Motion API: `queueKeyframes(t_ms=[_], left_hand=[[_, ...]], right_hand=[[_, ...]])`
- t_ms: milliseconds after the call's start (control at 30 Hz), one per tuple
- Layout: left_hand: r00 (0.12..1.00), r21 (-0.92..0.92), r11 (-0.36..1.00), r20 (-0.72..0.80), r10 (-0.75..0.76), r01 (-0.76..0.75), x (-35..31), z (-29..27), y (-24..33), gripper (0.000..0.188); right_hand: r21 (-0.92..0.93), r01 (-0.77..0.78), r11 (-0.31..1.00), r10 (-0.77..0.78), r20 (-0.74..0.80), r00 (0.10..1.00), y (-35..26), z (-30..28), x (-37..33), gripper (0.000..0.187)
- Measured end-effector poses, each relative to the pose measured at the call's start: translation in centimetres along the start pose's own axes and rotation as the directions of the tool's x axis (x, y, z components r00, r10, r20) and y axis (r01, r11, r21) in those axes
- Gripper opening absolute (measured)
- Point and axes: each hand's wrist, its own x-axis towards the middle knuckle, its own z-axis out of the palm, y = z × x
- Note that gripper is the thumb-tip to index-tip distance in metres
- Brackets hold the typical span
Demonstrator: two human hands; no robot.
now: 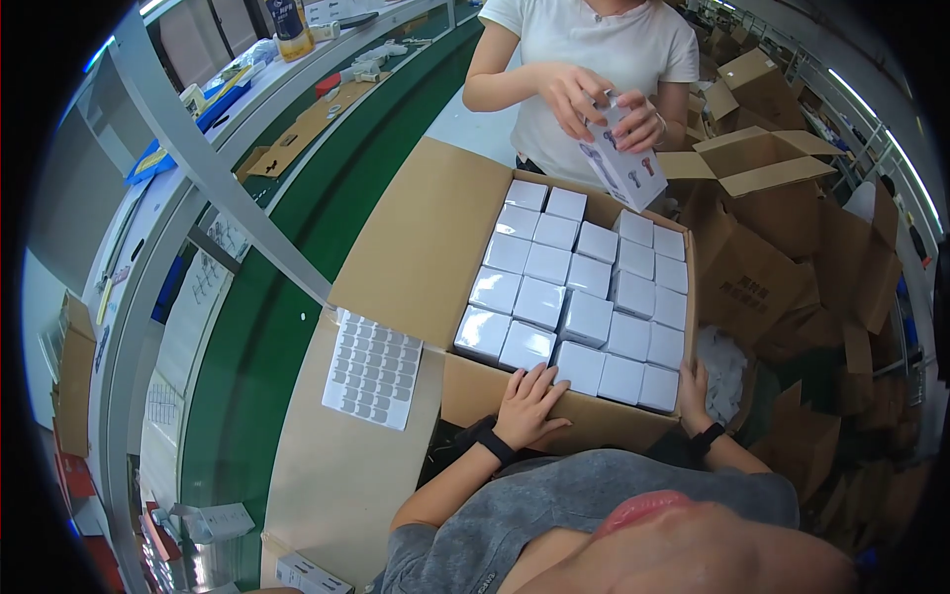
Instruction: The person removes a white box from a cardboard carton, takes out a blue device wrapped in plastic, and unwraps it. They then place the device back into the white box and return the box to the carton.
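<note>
Well to the left of the open carton (473, 388), the landmark here, a grey metal post (218, 166) slants down, crossing the view of a bench that bears a bottle (292, 30). Nearer runs a green surface (252, 396). Just left of the carton, a sheet of grey stickers (373, 369) lies on a tan tabletop (361, 485), its top edge meeting the carton's outspread flap (421, 238). The left hand (531, 408) rests on the carton's near edge, fingers spread and gripping nothing. White boxes (591, 274) fill the carton in uneven rows. Beyond its far edge, a co-worker's hands (604, 111) hold a printed box (620, 168), which hangs over that edge. The right hand (693, 393) touches the carton's near right corner; its grip cannot be told. Right of the carton, open brown cartons (757, 262) crowd the space.
</note>
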Motion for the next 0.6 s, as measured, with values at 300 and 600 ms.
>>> queueKeyframes(t_ms=[300, 600], left_hand=[[1.0, 0.028, 1.0, -0.008, 0.014, -0.014, -0.2, 0.6, -0.2, 0.061], [0.998, 0.056, 0.997, -0.033, 0.05, -0.048, -0.4, 0.6, -0.6, 0.069]], right_hand=[[0.092, 0.016, 0.996, -0.019, 0.032, 0.999, 0.0, 0.0, -0.6, 0.054], [0.092, 0.015, 0.996, -0.03, 0.171, 0.985, 0.6, -0.6, 0.3, 0.058]])
